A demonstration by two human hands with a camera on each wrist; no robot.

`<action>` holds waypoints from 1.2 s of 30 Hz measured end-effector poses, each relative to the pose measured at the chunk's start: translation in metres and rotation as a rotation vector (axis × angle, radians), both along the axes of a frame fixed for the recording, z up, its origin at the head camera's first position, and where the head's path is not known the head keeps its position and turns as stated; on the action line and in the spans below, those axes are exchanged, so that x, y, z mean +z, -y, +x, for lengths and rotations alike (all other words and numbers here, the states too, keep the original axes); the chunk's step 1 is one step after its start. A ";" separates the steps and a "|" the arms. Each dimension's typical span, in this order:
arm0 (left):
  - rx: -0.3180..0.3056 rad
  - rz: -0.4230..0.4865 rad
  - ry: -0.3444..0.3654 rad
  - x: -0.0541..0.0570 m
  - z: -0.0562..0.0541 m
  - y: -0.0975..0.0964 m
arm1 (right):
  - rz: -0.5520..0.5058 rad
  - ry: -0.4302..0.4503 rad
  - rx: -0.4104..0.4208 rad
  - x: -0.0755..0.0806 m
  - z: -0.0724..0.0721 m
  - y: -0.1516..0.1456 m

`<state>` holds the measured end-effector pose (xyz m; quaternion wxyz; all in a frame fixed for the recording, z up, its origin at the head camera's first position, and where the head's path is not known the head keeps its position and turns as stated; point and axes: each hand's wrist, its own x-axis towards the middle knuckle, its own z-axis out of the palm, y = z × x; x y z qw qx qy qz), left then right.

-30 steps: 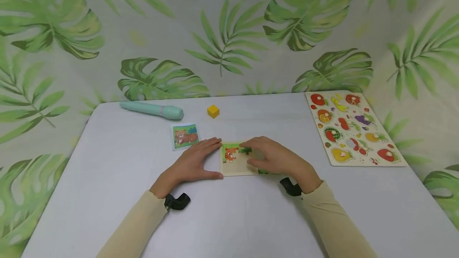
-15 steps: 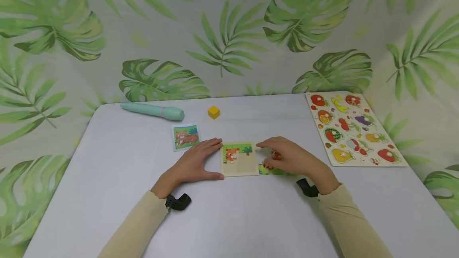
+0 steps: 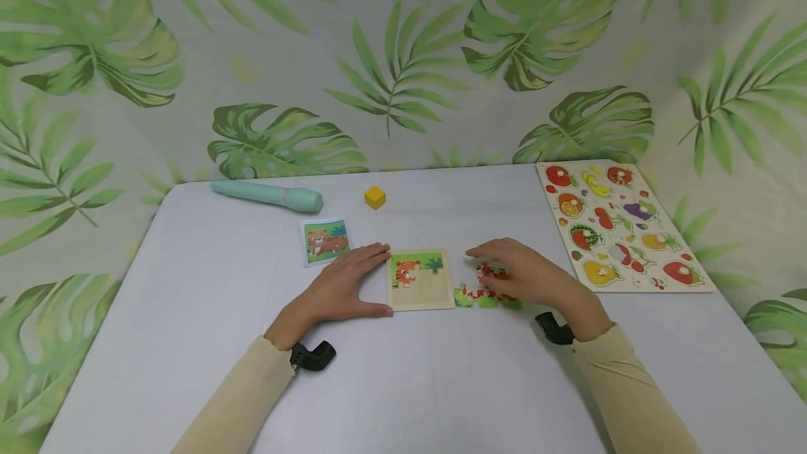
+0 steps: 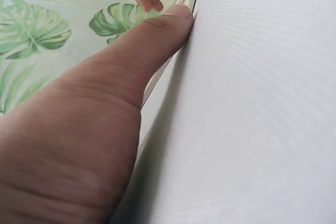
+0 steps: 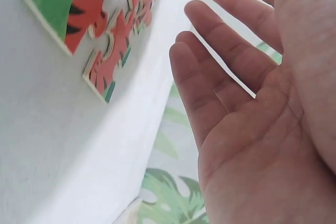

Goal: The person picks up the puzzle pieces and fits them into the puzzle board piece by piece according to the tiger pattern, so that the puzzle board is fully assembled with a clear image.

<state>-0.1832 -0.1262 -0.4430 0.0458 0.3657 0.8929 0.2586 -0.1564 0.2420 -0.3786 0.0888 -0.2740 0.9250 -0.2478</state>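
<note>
A square wooden puzzle tray [image 3: 424, 298] lies in the middle of the table, with tiger-face and green plant pieces fitted along its upper part and bare wood below. Along its left side rests my left hand [image 3: 340, 287], index finger at the upper corner and straight thumb [image 4: 157, 30] at the lower one. To the right of the tray, loose tiger puzzle pieces [image 3: 465, 297] lie on the table. My right hand [image 3: 526, 275] hovers over them and partly covers them in the head view. In the right wrist view its fingers are loosely extended beside the pieces [image 5: 113, 51], holding nothing.
A picture card [image 3: 326, 240] with a tiger lies behind my left hand. Farther back are a teal microphone-shaped object [image 3: 267, 193] and a yellow cube [image 3: 375, 197]. A fruit knob puzzle board [image 3: 621, 230] lies at the right. Leaf-patterned cloth [image 3: 403, 54] hangs behind the table.
My right hand has moved right, off the tray and over the loose pieces, uncovering the tray's right part. My left hand stays at the tray's left side.
</note>
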 end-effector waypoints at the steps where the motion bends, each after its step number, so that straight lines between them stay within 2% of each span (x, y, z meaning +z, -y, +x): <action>1: 0.001 0.001 0.003 0.000 0.000 0.000 | 0.005 0.002 -0.005 0.000 0.000 -0.001; 9: 0.001 0.000 0.006 0.001 0.000 0.000 | 0.032 0.006 -0.028 0.000 0.001 -0.010; 20: -0.001 -0.006 0.019 0.003 -0.001 -0.001 | 0.084 -0.036 -0.038 -0.004 -0.002 -0.015; 36: 0.003 -0.005 0.021 0.004 0.000 0.000 | 0.096 -0.023 -0.033 -0.009 -0.003 -0.016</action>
